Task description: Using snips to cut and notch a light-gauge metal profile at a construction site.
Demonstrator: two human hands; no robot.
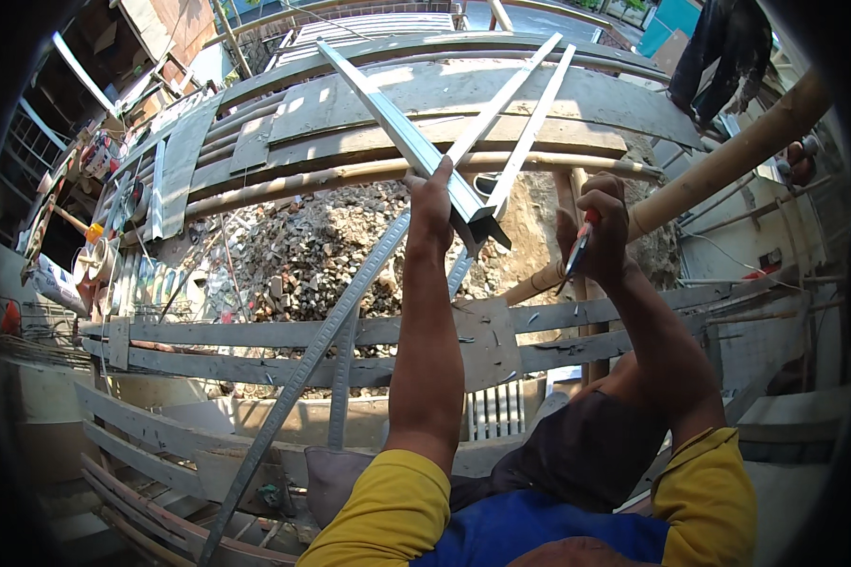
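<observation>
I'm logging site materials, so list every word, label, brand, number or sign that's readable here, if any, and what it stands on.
No text can be read in this view.
White bag at the far left: coloured marks, too small and blurred to read.
Metal channel in the left hand: no lettering I can make out.
Red-handled tool in the right hand: none I can make out.

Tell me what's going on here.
A person's left hand grips a long silvery metal channel near its closer end. The right hand holds a red-handled tool, apart from the channel. Rubble lies below, and another person stands at the picture's upper right.
</observation>
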